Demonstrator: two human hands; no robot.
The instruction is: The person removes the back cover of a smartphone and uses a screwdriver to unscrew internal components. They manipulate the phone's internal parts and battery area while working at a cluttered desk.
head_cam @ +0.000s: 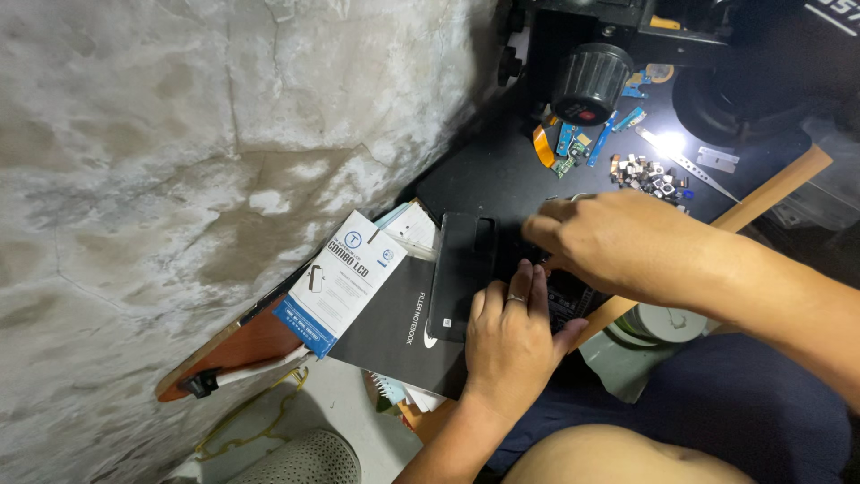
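My left hand (512, 341) lies flat, palm down, with a ring on one finger, its fingertips beside the lower right edge of a black phone (461, 269) that lies on the dark work mat (488, 175). My right hand (600, 240) reaches in from the right, fingers curled, just right of the phone's upper half. A small orange-brown thing shows under its fingers; whether it is held I cannot tell. The phone's right edge is partly covered by both hands.
A black notebook (394, 327) and a white-and-blue parts box (345, 282) lie left of the phone. Small flex cables and connectors (573, 143), a heap of tiny parts (649, 175), tweezers (685, 161) and a black knobbed device (589, 81) sit at the back. A rough wall (179, 161) stands at left.
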